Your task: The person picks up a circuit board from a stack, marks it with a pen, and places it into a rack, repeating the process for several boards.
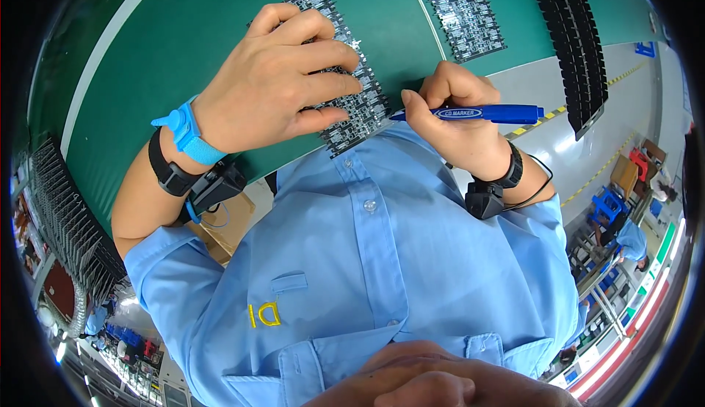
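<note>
The big green work mat (220, 11) fills the upper half of the frame, and the person's light blue shirt (382, 260) takes the lower middle. On the mat, near the centre top, lies a long black panel of small circuit boards (363, 106), flat, running from the upper middle down to the edge by the shirt; a second such panel (459, 11) lies to the upper right, apart from it, and a black slotted rack (576, 47) stands further right. The left hand (275, 84), with a blue strap on the wrist (187, 135), lies spread flat on the first panel, fingers (330, 58) gently curved and pressing down, not closed around it. The right hand (459, 124) is closed around a blue marker pen (485, 113), tip pointing to the panel's lower end. I judge the panel light, thin and stiff but fragile, with small parts on top; it is better held at its long edges. The pen is light and hard, easily held at the barrel.
</note>
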